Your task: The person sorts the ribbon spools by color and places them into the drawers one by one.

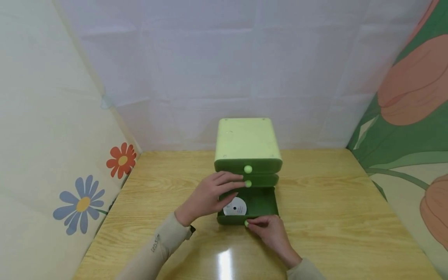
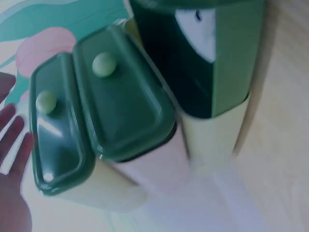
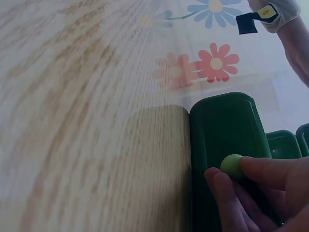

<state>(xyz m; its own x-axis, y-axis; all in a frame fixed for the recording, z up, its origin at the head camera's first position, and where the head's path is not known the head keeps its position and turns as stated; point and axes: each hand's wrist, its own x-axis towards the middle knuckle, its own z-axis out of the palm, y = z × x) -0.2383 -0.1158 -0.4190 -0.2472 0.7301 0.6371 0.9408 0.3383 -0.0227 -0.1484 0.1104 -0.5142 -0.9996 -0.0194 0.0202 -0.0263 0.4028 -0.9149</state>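
Note:
A light-green cabinet (image 1: 246, 136) with dark-green drawers stands on the table. Its bottom drawer (image 1: 225, 221) is pulled out, and a white disc (image 1: 240, 207) lies inside at the left. My right hand (image 1: 273, 233) pinches the round knob (image 3: 232, 166) of that drawer between thumb and fingers. Above the open drawer, my left hand (image 1: 210, 192) reaches in from the left with extended fingers, near the middle drawer (image 2: 128, 101) and its knob. In the left wrist view, the fingers are apart from the drawer fronts. The top drawer (image 2: 63, 140) is pushed in.
The wooden table (image 1: 322, 217) runs to a white cloth (image 1: 196, 77) close behind the cabinet. Flower-printed panels (image 1: 42, 128) stand at the left and right sides.

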